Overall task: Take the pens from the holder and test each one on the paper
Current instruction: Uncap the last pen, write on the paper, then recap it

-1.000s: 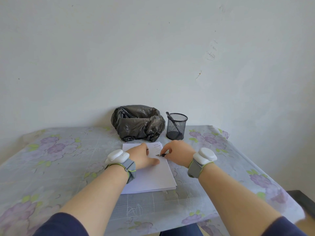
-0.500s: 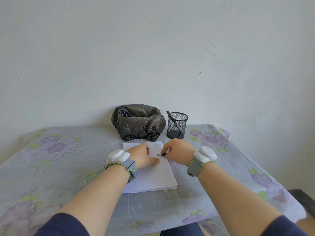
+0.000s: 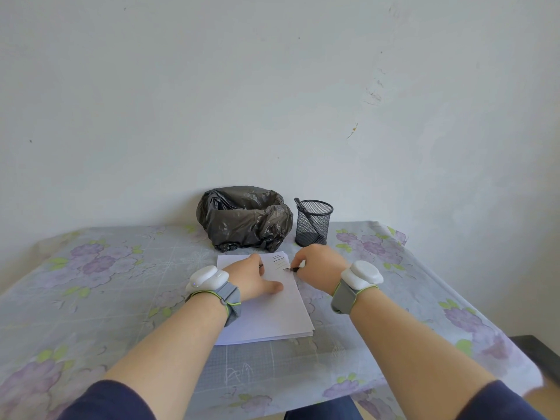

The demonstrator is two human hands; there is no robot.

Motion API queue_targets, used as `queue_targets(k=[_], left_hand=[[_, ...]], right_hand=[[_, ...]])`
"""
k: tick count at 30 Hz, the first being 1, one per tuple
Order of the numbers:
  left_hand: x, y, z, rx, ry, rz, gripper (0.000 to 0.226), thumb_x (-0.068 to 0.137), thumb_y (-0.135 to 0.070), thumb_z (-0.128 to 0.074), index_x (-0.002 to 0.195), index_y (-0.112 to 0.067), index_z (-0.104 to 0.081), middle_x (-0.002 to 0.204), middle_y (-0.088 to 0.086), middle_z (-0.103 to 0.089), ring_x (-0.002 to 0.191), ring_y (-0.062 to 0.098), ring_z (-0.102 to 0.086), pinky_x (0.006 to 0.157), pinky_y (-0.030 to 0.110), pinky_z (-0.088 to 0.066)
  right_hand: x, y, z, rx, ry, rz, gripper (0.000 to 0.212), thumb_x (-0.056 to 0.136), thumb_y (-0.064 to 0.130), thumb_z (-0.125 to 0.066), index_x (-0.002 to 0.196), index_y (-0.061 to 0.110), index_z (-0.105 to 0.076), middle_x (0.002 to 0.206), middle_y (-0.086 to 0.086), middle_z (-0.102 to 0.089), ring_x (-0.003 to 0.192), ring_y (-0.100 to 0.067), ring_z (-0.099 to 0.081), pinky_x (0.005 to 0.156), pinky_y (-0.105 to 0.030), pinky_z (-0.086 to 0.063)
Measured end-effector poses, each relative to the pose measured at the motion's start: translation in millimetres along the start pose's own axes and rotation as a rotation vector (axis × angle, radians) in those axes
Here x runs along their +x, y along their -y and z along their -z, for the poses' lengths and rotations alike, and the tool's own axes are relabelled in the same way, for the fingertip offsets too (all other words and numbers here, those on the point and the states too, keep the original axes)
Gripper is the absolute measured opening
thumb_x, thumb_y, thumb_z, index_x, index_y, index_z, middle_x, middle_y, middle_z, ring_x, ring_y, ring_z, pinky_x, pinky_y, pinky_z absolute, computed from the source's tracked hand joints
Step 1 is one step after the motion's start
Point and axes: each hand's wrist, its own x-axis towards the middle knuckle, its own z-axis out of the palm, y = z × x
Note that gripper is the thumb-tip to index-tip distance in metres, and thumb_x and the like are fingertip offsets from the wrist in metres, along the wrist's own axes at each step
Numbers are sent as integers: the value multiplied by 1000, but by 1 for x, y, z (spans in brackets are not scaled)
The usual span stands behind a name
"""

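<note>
My right hand [image 3: 319, 268] pinches a pen [image 3: 291, 269], its tip touching the paper [image 3: 272, 313] by a column of short test strokes near the top right corner. My left hand [image 3: 254, 278] lies flat, fingers spread, pinning the sheets (a thin stack) to the floral tablecloth [image 3: 106, 283]. Behind, the mesh holder [image 3: 313, 222] with one dark pen stands beside a black bag [image 3: 242, 219].

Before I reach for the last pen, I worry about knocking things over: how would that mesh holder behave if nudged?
The mesh holder looks light: open wire mesh with only one pen inside, so it would probably slide on the floral tablecloth or tip easily. The pen leans against the rim, so it may rattle or shift. The mesh itself seems stiff, unlikely to crumple.
</note>
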Motion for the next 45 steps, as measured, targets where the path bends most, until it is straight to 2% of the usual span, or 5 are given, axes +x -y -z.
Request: queue_targets(k=[12,19,30,38,45], left_hand=[[0,0,-1,-5,-3,-4,57,71,-62,-66,104,-19,-47,103,-4,-58,95,20,-60,80,33,-46],[-2,-3,2,13,4,10,59,70,-65,-66,101,-21,-44,94,-7,-54,84,17,-55,71,31,-41],[-4,-2,3,-25,10,15,53,77,-66,-59,98,-19,-46,79,-10,-48,78,18,-52,68,31,-38],[-1,-2,25,-693,19,158,59,99,-51,-20,94,-8,-60,50,6,-46,29,12,-31,42,22,-21],[-4,-1,41,-856,48,159,63,100,-47,-16,96,-5,-62,44,9,-46,37,15,-20,42,17,-16]], right_hand=[[2,1,-3,-12,-27,-33,29,84,14,-54,102,24,-75,113,-4,-67,102,-27,-61,75,-28,-48],[1,4,-2,71,53,-18,23,79,19,-60,92,29,-77,68,15,-55,74,-16,-57,58,-20,-42],[4,-8,0,45,20,-69,31,82,12,-54,101,23,-75,89,1,-60,75,-22,-55,65,-27,-46],[1,1,10,261,-95,-8,18,76,9,-59,84,24,-65,73,7,-57,66,-14,-52,53,-22,-37],[-5,23,25,370,-54,148,24,77,8,-62,89,25,-75,69,9,-60,54,-3,-45,53,-16,-36]])
